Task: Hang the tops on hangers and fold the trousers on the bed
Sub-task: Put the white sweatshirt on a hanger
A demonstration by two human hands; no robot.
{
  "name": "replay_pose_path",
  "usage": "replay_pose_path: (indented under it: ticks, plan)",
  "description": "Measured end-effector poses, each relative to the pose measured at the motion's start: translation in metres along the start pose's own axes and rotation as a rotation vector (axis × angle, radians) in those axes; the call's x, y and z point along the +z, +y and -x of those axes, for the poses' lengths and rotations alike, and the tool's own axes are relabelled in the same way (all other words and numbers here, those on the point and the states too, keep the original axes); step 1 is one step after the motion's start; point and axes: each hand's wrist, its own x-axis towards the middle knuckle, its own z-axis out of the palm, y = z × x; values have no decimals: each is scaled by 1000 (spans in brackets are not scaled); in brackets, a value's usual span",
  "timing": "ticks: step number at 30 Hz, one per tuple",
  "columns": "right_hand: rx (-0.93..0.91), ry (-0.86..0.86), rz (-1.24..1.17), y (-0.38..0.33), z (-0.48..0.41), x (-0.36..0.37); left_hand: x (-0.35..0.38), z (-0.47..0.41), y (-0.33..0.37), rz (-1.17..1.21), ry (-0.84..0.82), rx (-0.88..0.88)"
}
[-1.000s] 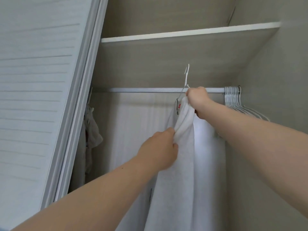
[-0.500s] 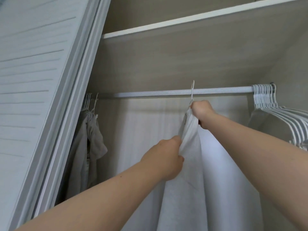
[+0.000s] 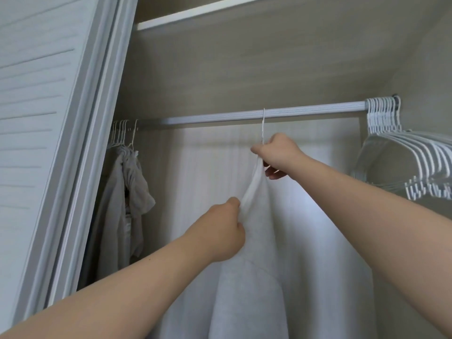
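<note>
A white top (image 3: pixel 276 253) hangs from a thin white hanger (image 3: pixel 263 126) whose hook lies over the grey wardrobe rail (image 3: pixel 305 113). My right hand (image 3: pixel 278 152) grips the hanger's neck and the top's collar just below the rail. Lower and to the left, my left hand (image 3: pixel 220 233) pinches the top's near shoulder edge. The hanger's arms are hidden inside the fabric.
Several grey tops (image 3: pixel 127 192) hang on white hangers at the rail's left end. A bunch of bare white hangers (image 3: pixel 403 152) crowds the right end. A white louvred sliding door (image 3: pixel 49 118) stands on the left, and a shelf (image 3: pixel 195 13) runs above.
The hanger's hook has come down from above the rail onto it. The camera has moved closer, so both ends of the rail show. Both hands keep their hold on the top.
</note>
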Motion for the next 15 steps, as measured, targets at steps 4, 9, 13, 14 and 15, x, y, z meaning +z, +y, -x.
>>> replay_pose_path:
  ticks: [4, 9, 13, 14, 15]
  plan:
    - [49, -192, 303, -27, 35, -1, -1, 13, -2, 94, 53, -46]
    - [52, -203, 318, -44, 45, 21, -3, 30, 2, 207, 61, -99]
    - [17, -219, 232, -47, 41, 41, -11, 36, -5, 127, 72, -111]
    - [3, -217, 198, -46, 40, 45, -13, 36, -8, 89, 74, -112]
    - [-15, -220, 172, -46, 39, 51, -15, 36, -13, 56, 75, -116]
